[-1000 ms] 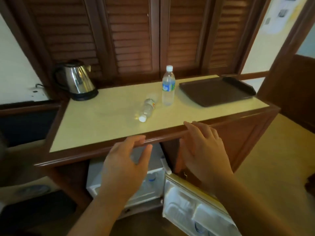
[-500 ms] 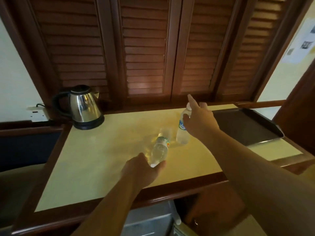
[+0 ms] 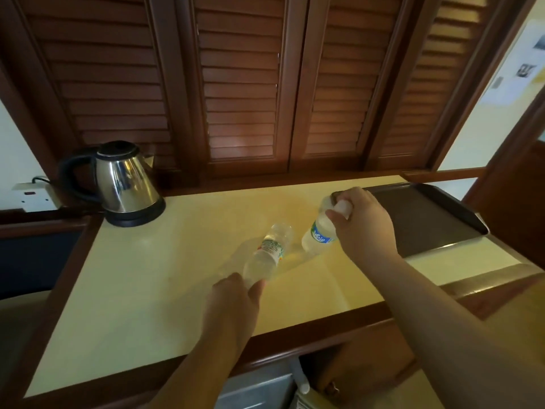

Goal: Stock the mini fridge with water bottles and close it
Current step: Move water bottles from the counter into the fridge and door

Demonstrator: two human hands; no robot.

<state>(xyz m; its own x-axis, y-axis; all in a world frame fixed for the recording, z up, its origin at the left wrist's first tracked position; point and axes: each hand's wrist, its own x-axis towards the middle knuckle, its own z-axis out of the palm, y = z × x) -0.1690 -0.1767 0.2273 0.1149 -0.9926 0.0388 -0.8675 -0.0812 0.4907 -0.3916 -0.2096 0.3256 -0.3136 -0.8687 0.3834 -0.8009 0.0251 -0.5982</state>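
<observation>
2 water bottles sit on the cream countertop (image 3: pixel 124 290). The lying bottle (image 3: pixel 267 255) rests on its side, its long way pointing from the person toward the shutters, cap end nearest. The left hand (image 3: pixel 233 299) has its fingers curled round that near end. The blue-label bottle (image 3: pixel 320 233) leans over, and the right hand (image 3: pixel 361 221) pinches its top by the white cap. Each hand has its own bottle. The mini fridge (image 3: pixel 259 388) waits below the counter edge, so both bottles must come down and toward the person.

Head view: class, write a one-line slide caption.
Left hand grips the lying bottle; right hand grips the blue-label bottle on the counter.
</observation>
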